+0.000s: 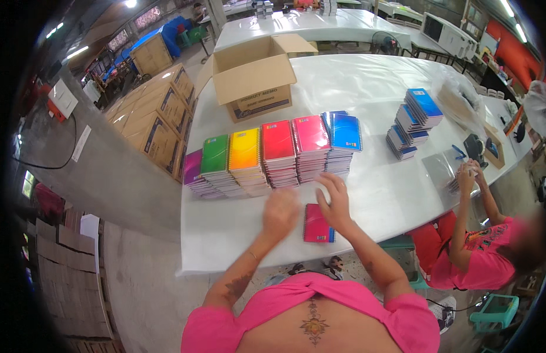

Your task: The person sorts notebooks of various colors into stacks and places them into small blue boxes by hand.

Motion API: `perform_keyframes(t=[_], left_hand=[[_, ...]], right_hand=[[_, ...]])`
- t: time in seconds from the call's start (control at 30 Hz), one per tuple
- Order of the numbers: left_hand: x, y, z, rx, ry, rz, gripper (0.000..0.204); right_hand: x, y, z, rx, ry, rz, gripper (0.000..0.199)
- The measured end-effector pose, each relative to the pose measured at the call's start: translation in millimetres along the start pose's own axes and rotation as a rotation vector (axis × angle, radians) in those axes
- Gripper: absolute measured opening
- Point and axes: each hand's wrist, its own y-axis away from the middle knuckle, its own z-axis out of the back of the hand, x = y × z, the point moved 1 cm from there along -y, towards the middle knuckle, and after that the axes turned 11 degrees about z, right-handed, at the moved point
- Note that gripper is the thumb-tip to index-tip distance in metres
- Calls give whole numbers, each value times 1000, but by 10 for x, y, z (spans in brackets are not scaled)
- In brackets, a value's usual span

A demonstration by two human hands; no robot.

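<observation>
Spiral notebooks stand in a row of stacks across the table: purple (193, 166), green (215, 155), yellow (244, 150), red (278, 141), pink (311, 134) and blue (346, 133). Just in front of the red stack is my left hand (281, 210), its fingers smeared by motion. My right hand (335, 199) has its fingers apart and nothing in them, close to the front of the pink and blue stacks. Below it a dark pink notebook (316, 226) lies near the table's front edge, with a bit of blue showing at its lower right corner.
An open cardboard box (252, 97) sits behind the stacks. More blue notebooks (423, 106) are piled at the right. A co-worker in pink (482, 259) sits at the table's right side, handling clear plastic. Closed cartons (161, 120) and a grey pillar (131, 176) stand on the left.
</observation>
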Motion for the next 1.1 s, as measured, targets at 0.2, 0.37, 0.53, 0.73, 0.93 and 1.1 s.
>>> perform_keyframes(t=[0.2, 0.37, 0.53, 0.73, 0.93, 1.1], left_hand=[[675, -803, 636, -130, -415, 140, 39], [509, -822, 1105, -173, -158, 123, 34], [7, -599, 1647, 282, 183, 525, 25], [89, -403, 572, 1097, 645, 841, 57], [118, 115, -681, 702, 213, 507, 46], [490, -369, 449, 18, 15, 268, 38]], right_hand=[[-23, -805, -678, 171, 288, 295, 37], [85, -770, -559, 251, 350, 341, 40], [506, 437, -7, 456, 385, 255, 43], [-33, 1521, 132, 499, -22, -383, 27], [6, 1016, 0, -70, -213, -542, 27], [133, 845, 5, -30, -327, -435, 24]])
